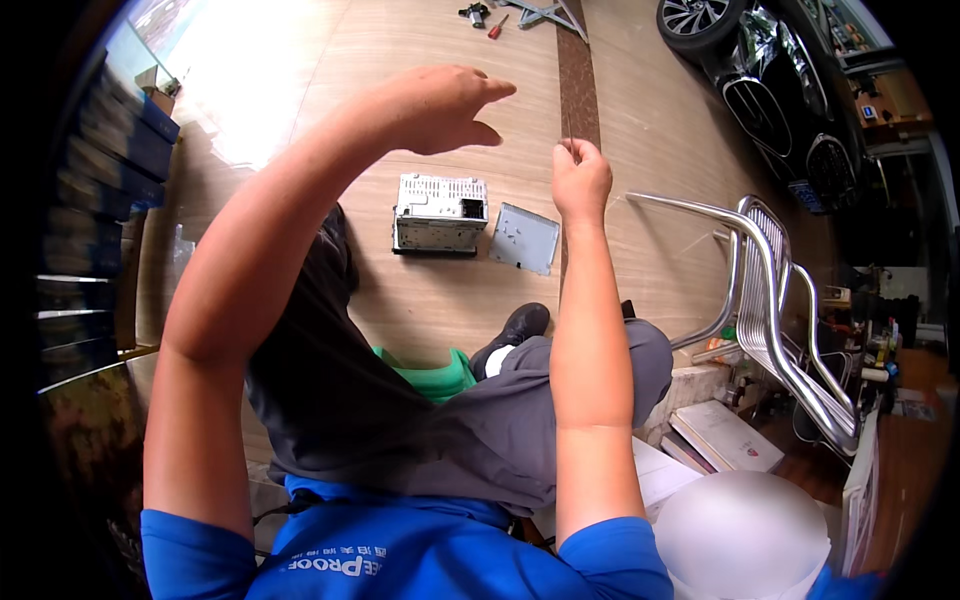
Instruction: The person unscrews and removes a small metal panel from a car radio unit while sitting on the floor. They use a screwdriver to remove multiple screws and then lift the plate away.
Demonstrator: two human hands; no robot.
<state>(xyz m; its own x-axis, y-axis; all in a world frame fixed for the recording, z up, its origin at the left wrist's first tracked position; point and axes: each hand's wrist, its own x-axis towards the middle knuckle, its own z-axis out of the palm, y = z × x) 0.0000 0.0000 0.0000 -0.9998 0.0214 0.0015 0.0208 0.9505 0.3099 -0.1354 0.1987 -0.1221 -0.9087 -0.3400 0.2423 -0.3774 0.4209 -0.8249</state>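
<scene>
My left hand (455, 108) is held out over the floor, fingers stretched and thumb apart, with nothing in it. To its right, my right hand (582, 182) is closed in a pinch on a thin dark rod (570, 125) that points away from me; its kind is too small to make out. Below and between the hands, a silver metal-cased car stereo unit (440, 210) sits on the floor, with slots along its top and a dark socket at its right. Beside it lies a flat grey metal cover plate (525, 238), apart from the unit.
A red-handled screwdriver (498, 27), a small black object (473, 14) and a grey folding stand (545, 12) lie far ahead. At right are a tubular metal chair (765, 280) and a black car (780, 110). A green stool (435, 378) is under me; blue boxes (120, 150) stand left.
</scene>
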